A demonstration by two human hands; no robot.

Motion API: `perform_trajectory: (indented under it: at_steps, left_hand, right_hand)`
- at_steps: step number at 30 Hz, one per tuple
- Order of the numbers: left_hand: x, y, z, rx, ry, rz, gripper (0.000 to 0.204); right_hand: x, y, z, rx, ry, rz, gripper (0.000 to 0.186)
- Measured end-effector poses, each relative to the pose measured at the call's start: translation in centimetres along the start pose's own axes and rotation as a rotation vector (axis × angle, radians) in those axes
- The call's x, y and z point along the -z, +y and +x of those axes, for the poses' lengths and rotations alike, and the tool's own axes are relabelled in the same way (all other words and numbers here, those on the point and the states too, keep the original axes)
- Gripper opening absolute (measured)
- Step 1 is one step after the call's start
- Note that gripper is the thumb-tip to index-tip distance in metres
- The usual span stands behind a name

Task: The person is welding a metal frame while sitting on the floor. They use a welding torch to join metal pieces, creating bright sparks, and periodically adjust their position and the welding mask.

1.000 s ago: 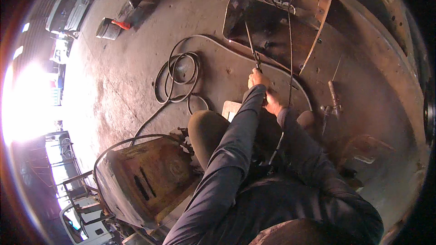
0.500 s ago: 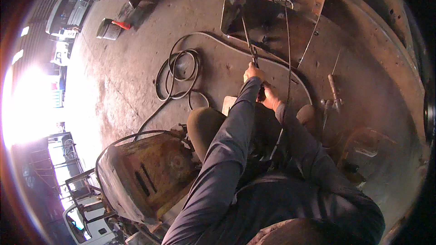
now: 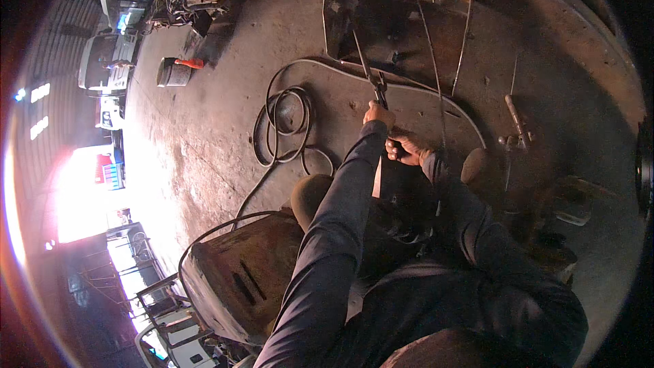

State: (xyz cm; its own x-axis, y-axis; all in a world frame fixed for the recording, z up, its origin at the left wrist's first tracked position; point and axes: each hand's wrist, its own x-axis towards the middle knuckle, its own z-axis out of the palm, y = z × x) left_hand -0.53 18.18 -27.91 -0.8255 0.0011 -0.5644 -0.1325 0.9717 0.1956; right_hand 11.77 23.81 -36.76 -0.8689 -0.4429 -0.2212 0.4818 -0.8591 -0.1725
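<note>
My left hand point(image 3: 379, 115) is closed around the near end of a dark plier-like tool point(image 3: 379, 88). A long thin rod point(image 3: 362, 51) runs from the tool's jaws toward a rusty metal panel point(image 3: 338, 10). Just below and right of it, my right hand point(image 3: 407, 149) is held with its fingers curled. What lies inside that grip is dark and cannot be made out. Beneath my hands a pale flat piece point(image 3: 377, 178) shows between my knees. A thin cord point(image 3: 430, 48) hangs down past the right hand.
A looped hose or cable point(image 3: 310, 105) lies on the concrete floor. By my left knee stands a rusty metal box point(image 3: 238, 272). A bucket with a red item point(image 3: 189, 63) is far left. To the right lies a tool with a T-shaped end point(image 3: 516, 119); a long rusty beam point(image 3: 579, 61) curves beyond.
The view has shifted, so the floor items sit further right and lower. My right hand's curled fingers now show more plainly. The left hand keeps its hold on the tool.
</note>
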Motion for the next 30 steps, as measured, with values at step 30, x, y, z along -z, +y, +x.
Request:
perform_trajectory:
  at_steps: [30]
  left_hand:
    - [0.0, -2.1, 3.9, -0.117, -0.637, -0.591, 0.019]
  right_hand:
    - [-2.9, -0.5, -2.4, -0.166, 0.497, -0.757, 0.052]
